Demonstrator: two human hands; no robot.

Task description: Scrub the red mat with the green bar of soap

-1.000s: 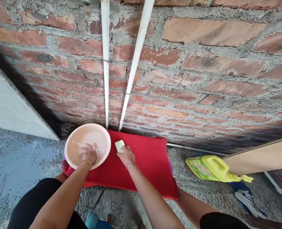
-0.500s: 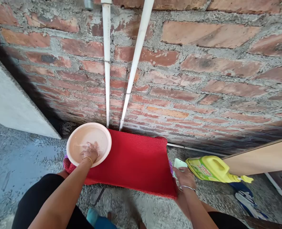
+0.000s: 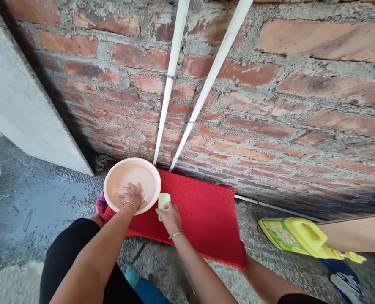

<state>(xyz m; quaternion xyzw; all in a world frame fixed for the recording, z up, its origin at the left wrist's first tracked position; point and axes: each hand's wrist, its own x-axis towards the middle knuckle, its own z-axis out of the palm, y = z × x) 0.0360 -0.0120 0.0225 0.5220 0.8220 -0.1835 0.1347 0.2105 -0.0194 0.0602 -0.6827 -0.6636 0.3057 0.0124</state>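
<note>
A pale pink basin (image 3: 109,185) holding water stands at the left end of a red cloth-covered surface (image 3: 203,215). My left hand (image 3: 132,195) is in the basin, fingers spread under the water and gripping nothing. Just right of the rim, my right hand (image 3: 171,217) grips a pale green scrub brush (image 3: 163,202) with rounded corners and a small hole near its top. The brush is over the red cloth, close to the basin; its underside is hidden.
Behind stands a brick wall (image 3: 136,55) with two white pipes (image 3: 171,76) running down it. A yellow detergent jug (image 3: 298,236) lies on the concrete floor at right, near a blue-and-white slipper (image 3: 346,280). A grey slab (image 3: 25,93) leans at left.
My right hand has brought the brush left, from beyond the cloth's right edge to beside the basin. My left hand stays in the water. The view has shifted, so the scene sits further right.
</note>
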